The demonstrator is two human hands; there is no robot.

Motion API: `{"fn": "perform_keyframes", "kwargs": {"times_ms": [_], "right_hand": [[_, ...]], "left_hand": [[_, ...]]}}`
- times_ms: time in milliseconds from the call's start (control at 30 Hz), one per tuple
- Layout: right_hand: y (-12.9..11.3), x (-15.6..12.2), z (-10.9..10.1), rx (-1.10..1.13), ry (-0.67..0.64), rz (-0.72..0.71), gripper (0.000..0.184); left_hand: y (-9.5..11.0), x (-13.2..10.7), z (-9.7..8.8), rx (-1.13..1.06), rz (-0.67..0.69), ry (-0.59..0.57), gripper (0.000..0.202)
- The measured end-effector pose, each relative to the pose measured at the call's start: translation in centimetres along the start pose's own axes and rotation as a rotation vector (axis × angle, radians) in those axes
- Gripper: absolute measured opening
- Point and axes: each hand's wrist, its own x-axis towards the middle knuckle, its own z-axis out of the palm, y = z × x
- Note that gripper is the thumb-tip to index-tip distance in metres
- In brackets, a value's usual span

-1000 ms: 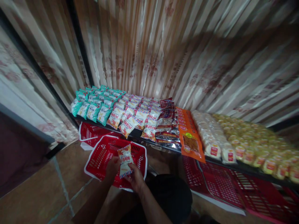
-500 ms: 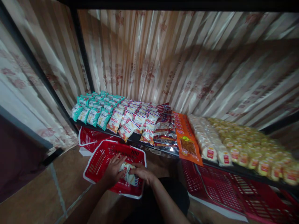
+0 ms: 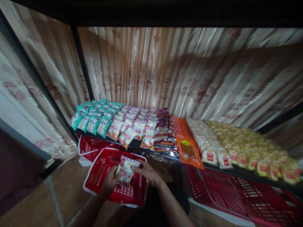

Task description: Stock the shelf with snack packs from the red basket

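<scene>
Between my two hands is a white snack bag [image 3: 126,170] with a red and blue striped top edge and red lettering. My left hand [image 3: 112,179] grips its left side, and my right hand [image 3: 145,171] pinches its right edge. The bag is over a red plastic basket [image 3: 98,168] with a white rim. Just behind, on a black shelf, matching striped snack bags [image 3: 148,138] stand in rows, the front ones tilted unevenly.
Teal snack bags [image 3: 93,125] fill the shelf's left end. Rightward come dark red packets [image 3: 164,135], an orange packet [image 3: 188,143], white wrapped cakes [image 3: 209,154] and yellow wrapped cakes [image 3: 262,165]. More red baskets [image 3: 227,192] sit under the shelf. A dark post [image 3: 81,60] rises at left.
The bag has been turned so its printed front and striped top face up, and raised slightly within the basket area. Both hands have shifted to its sides. The view has tilted up a little.
</scene>
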Motion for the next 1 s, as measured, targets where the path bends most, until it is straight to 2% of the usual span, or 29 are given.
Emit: {"fn": "perform_keyframes", "kwargs": {"times_ms": [67, 133, 267, 367, 467, 600, 667, 867, 1000], "right_hand": [[-0.1, 0.0, 0.2, 0.09, -0.016, -0.041, 0.057], [-0.3, -0.1, 0.4, 0.181, -0.02, -0.092, 0.057], [-0.6, 0.0, 1.0, 0.205, -0.042, -0.161, 0.051], [-0.7, 0.2, 1.8, 0.23, -0.035, -0.22, 0.054], [-0.8, 0.5, 2.7, 0.257, 0.053, -0.267, 0.053], [-1.4, 1.0, 3.2, 0.226, 0.238, -0.273, 0.048], [-1.6, 1.4, 2.9, 0.203, 0.322, -0.287, 0.048], [-1.5, 2.4, 1.0, 0.113, 0.545, -0.32, 0.055], [-1.4, 2.8, 0.3, 0.057, 0.642, -0.346, 0.06]], "left_hand": [[0.4, 0.3, 0.3, -0.181, -0.069, 0.011, 0.043], [1.1, 0.7, 0.5, -0.273, -0.095, 0.021, 0.046], [3.0, 1.3, 0.6, -0.329, -0.055, 0.012, 0.041], [4.1, 2.0, 0.6, -0.317, -0.005, 0.001, 0.034], [5.2, 2.9, 0.6, -0.294, 0.021, -0.011, 0.034], [6.1, 4.0, 0.5, -0.21, 0.091, -0.026, 0.036], [5.9, 4.8, 0.3, -0.117, 0.148, 0.019, 0.033], [4.3, 8.4, 0.0, 0.221, 0.442, 0.328, 0.025], [4.3, 10.1, 0.2, 0.432, 0.522, 0.437, 0.034]]}}
